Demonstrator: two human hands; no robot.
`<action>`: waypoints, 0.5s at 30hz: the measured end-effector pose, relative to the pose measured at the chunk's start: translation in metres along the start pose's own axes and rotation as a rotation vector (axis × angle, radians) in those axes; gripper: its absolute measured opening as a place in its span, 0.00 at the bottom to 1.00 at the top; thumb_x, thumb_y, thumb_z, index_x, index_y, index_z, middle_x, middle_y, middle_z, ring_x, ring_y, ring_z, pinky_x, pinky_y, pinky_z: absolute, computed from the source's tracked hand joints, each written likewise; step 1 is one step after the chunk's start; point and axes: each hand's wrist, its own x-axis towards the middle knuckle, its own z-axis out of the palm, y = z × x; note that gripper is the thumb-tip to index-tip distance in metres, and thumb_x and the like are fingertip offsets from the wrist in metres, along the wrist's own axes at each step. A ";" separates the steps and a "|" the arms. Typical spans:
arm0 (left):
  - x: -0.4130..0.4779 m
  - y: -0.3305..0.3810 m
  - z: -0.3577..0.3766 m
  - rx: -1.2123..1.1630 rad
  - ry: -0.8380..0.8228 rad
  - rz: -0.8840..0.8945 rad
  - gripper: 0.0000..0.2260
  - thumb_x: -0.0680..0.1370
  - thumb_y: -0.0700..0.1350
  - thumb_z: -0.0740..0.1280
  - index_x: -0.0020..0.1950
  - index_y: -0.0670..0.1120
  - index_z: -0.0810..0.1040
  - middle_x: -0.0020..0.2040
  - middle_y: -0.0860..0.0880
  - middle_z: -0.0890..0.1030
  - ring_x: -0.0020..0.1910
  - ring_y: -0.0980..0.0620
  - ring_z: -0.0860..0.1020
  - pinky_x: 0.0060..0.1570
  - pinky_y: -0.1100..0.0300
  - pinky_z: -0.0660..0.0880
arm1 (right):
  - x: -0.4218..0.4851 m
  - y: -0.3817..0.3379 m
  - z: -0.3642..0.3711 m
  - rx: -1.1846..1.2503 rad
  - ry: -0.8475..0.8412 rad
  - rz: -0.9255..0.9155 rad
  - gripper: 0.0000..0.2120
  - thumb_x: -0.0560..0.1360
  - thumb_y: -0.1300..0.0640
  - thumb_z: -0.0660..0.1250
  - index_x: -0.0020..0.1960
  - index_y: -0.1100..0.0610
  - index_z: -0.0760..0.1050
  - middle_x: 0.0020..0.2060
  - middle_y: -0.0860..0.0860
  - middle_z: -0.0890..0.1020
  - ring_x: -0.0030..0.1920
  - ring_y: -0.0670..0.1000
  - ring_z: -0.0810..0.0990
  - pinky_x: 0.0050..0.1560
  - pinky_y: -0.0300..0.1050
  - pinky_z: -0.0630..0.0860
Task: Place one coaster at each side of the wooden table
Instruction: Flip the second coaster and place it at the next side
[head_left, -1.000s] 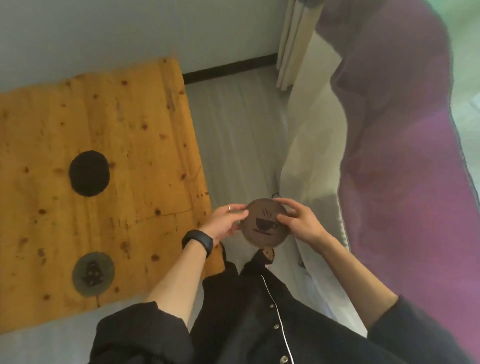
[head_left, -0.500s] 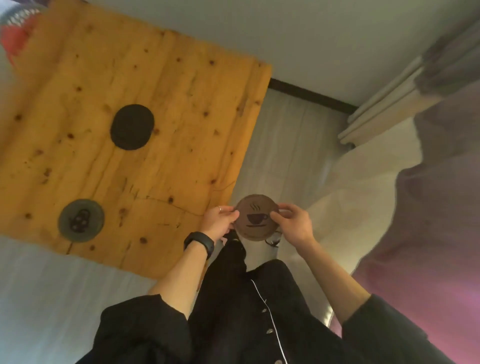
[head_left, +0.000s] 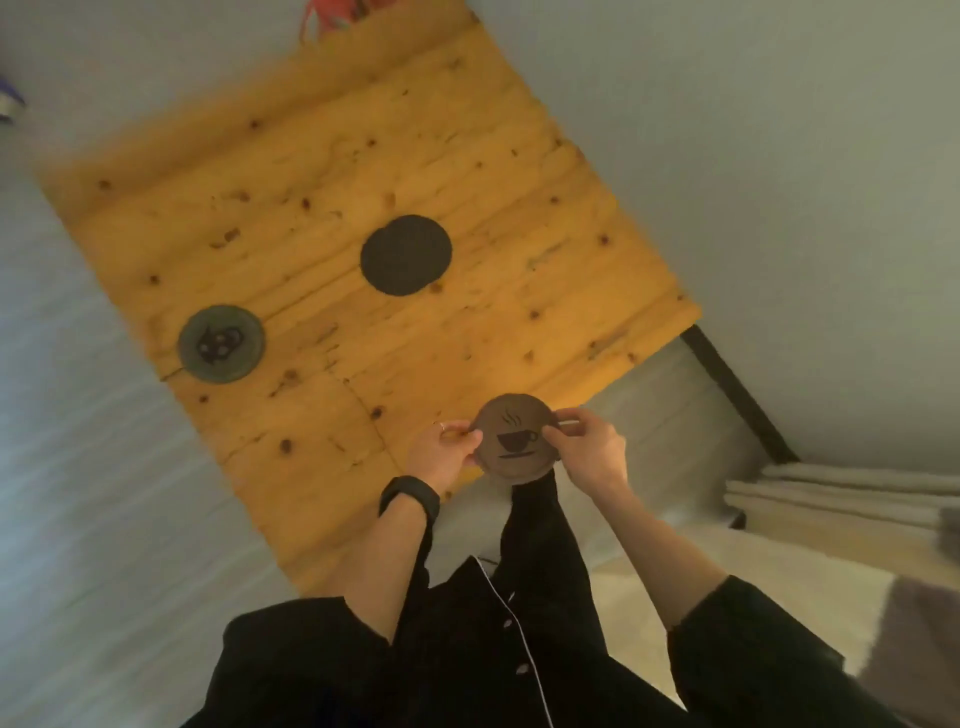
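Brown coaster (head_left: 516, 440) still pinched by both grips, left hand (head_left: 445, 453) and right hand (head_left: 589, 451), now over the tabletop (head_left: 322, 208) near edge; view swung round. Black coaster (head_left: 406, 255) and green coaster (head_left: 222, 343) unmoved on it

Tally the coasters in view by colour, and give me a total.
Plain black round coaster, lying on the wooden table: 1
Grey-green round coaster with a dark motif, lying on the table: 1
Brown round coaster with a coffee-cup print, held in both hands: 1
Total: 3
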 end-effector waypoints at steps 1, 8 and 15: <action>0.004 0.005 0.005 -0.048 0.027 -0.025 0.12 0.79 0.40 0.68 0.61 0.39 0.75 0.57 0.38 0.81 0.54 0.42 0.81 0.41 0.63 0.79 | 0.014 -0.005 -0.004 -0.039 -0.028 -0.033 0.06 0.73 0.48 0.73 0.49 0.44 0.78 0.37 0.40 0.83 0.40 0.45 0.82 0.41 0.43 0.78; 0.038 0.010 0.045 -0.117 0.328 -0.096 0.14 0.77 0.43 0.70 0.62 0.42 0.79 0.61 0.43 0.81 0.61 0.42 0.78 0.62 0.49 0.75 | 0.108 -0.019 -0.013 -0.360 -0.277 -0.273 0.06 0.77 0.47 0.68 0.51 0.47 0.74 0.40 0.43 0.80 0.38 0.45 0.76 0.35 0.41 0.69; 0.052 0.005 0.074 -0.094 0.570 -0.151 0.13 0.78 0.48 0.69 0.61 0.48 0.80 0.58 0.47 0.82 0.58 0.44 0.79 0.59 0.49 0.76 | 0.155 -0.009 -0.002 -0.482 -0.395 -0.418 0.04 0.78 0.44 0.67 0.49 0.42 0.75 0.37 0.34 0.76 0.40 0.40 0.77 0.35 0.29 0.64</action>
